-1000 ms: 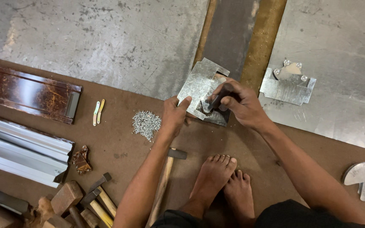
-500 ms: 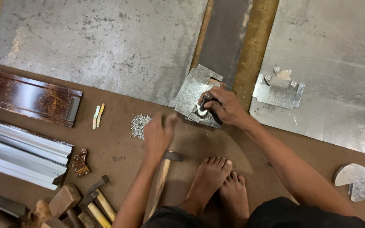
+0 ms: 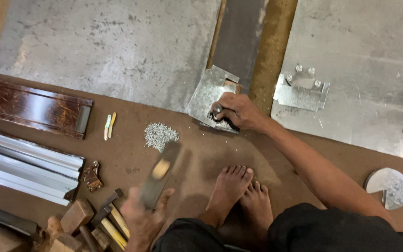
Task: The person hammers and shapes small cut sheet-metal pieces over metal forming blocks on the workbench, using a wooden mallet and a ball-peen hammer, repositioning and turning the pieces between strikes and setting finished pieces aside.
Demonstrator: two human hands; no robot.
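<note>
My right hand [image 3: 239, 111] presses on a small bent sheet-metal piece [image 3: 206, 95] lying at the edge of the brown board, gripping a small round metal tool [image 3: 217, 110] against it. My left hand [image 3: 142, 220] is drawn back near my lap and grips a hammer [image 3: 157, 175], blurred by motion, its head raised over the board. A small pile of silvery rivets [image 3: 160, 135] lies on the board just left of the sheet-metal piece. My bare feet [image 3: 239, 196] rest on the board below it.
A second folded metal bracket [image 3: 301, 91] lies to the right on the big steel sheet. Dark brown and silver metal channels [image 3: 29, 135] sit at left, wooden-handled hammers and blocks [image 3: 89, 219] at lower left, a round metal disc [image 3: 388, 186] at right.
My left hand left the sheet-metal piece, moved down to the hammer on the board, picked it up and pulled it back toward my body. The right hand stayed on the piece.
</note>
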